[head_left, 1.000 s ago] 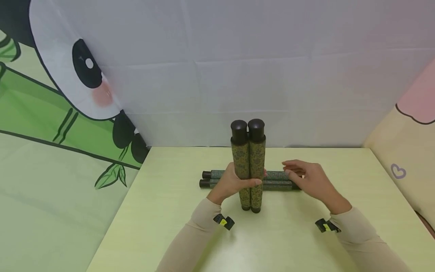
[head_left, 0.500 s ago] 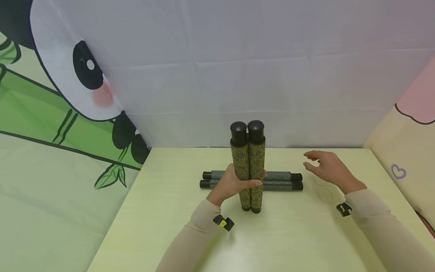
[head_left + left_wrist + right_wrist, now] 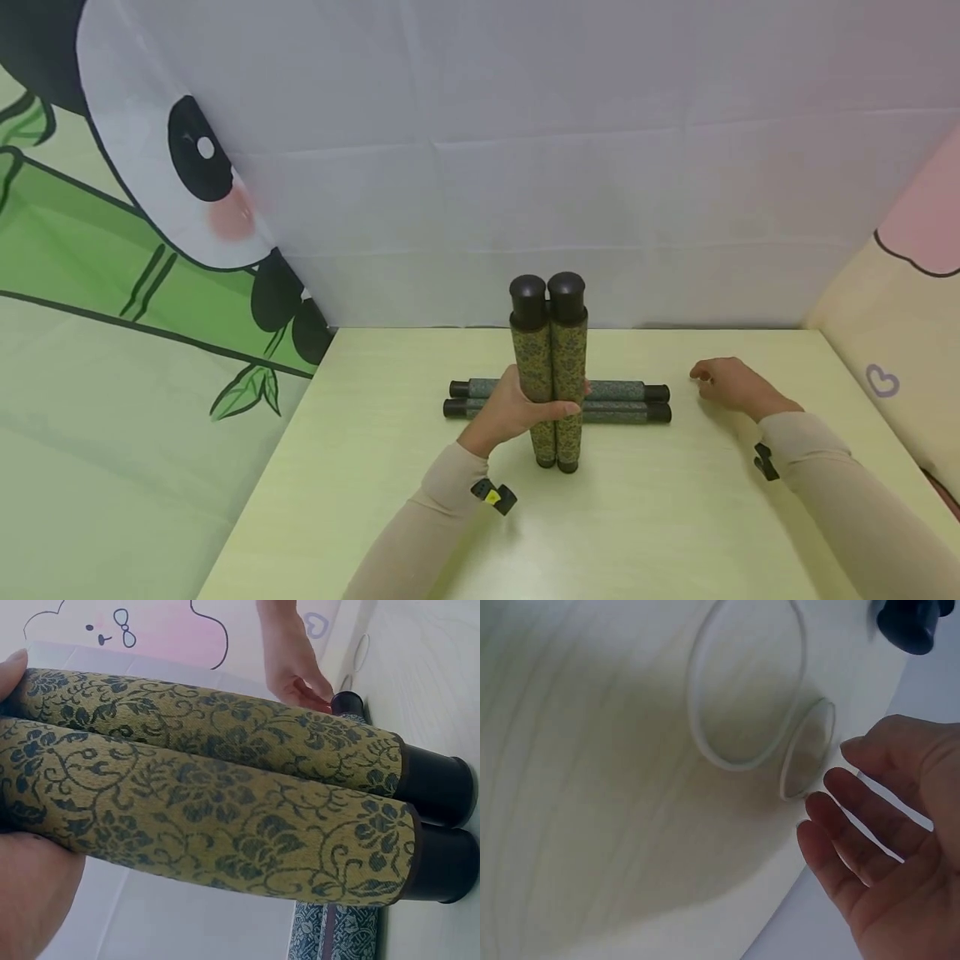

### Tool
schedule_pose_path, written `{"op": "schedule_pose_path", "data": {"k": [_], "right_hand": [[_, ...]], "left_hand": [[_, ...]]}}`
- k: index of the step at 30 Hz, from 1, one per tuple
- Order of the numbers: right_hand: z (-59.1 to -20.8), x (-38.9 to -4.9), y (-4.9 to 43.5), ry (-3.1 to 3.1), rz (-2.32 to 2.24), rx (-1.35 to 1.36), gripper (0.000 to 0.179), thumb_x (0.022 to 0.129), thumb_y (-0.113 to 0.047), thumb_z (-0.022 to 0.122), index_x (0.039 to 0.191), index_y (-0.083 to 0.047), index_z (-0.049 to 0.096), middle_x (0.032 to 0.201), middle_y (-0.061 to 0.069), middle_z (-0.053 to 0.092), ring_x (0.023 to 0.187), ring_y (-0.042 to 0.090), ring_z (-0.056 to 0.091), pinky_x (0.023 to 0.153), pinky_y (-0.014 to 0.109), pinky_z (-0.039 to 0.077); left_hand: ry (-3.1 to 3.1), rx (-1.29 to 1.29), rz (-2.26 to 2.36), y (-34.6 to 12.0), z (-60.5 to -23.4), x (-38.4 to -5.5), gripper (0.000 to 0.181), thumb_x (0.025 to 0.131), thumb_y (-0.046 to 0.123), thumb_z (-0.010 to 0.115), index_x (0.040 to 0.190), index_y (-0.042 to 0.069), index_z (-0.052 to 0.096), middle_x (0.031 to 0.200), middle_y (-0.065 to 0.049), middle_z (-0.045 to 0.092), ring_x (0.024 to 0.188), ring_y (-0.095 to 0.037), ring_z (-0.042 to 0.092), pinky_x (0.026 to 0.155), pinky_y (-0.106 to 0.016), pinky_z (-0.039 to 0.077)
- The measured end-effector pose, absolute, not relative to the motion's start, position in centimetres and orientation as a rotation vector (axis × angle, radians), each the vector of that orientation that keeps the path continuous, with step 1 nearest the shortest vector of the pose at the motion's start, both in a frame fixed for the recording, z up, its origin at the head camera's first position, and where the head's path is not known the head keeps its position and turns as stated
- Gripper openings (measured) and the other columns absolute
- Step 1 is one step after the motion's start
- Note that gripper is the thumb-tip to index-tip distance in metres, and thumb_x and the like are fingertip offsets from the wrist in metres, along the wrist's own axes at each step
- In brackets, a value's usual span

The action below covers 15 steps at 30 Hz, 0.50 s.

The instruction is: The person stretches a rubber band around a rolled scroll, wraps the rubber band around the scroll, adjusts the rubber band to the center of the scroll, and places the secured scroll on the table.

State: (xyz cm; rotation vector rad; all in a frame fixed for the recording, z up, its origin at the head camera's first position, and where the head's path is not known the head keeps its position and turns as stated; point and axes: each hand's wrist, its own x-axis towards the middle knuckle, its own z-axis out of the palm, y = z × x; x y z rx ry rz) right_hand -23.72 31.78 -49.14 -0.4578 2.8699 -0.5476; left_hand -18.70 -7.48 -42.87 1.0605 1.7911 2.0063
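My left hand (image 3: 517, 414) grips two yellow-green brocade hanging scrolls, the left one (image 3: 534, 358) and the right one (image 3: 570, 358). They stand upright side by side, with dark knobs on top. Behind them two blue-green scrolls lie across the table, a far one (image 3: 618, 390) and a near one (image 3: 618, 411); the left hand hides part of both. To the right of their ends, my right hand (image 3: 738, 387) hovers low, fingers bent and apart from the thumb. In the right wrist view, a larger pale thin loop (image 3: 694, 697) and a smaller loop (image 3: 785, 772) lie by its fingertips.
The pale wooden table (image 3: 637, 517) ends at a white cloth backdrop (image 3: 480, 167). A printed cartoon cloth (image 3: 150, 333) hangs on the left, and another (image 3: 892, 333) on the right.
My right hand has left the right ends of the lying scrolls, moved right, then lowered towards the table by the loops. The left hand keeps its hold on the upright scrolls.
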Motion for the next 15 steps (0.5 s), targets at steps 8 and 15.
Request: {"op": "schedule_pose_path", "data": {"k": [8, 15], "right_hand": [[-49.8, -23.7, 32.5, 2.893, -0.498, -0.469, 0.022, 0.092, 0.004, 0.055, 0.109, 0.011, 0.068, 0.106, 0.025, 0.068, 0.103, 0.047, 0.062, 0.087, 0.057, 0.052], [-50.1, -23.8, 32.9, 2.914, -0.437, -0.458, 0.014, 0.093, 0.002, 0.053, 0.095, 0.002, 0.067, 0.095, 0.015, 0.067, 0.087, 0.033, 0.062, 0.075, 0.048, 0.052]], "left_hand": [[1.807, 1.077, 1.994, -7.4, -42.8, -18.7, 0.044, 0.090, -0.004, 0.073, 0.131, 0.007, 0.061, 0.118, -0.017, 0.070, 0.114, -0.031, 0.066, 0.094, -0.048, 0.055], [1.800, 1.063, 1.996, -7.5, -42.7, -18.6, 0.043, 0.090, -0.003, 0.074, 0.131, 0.005, 0.060, 0.117, -0.013, 0.071, 0.114, -0.031, 0.066, 0.095, -0.047, 0.055]]}}
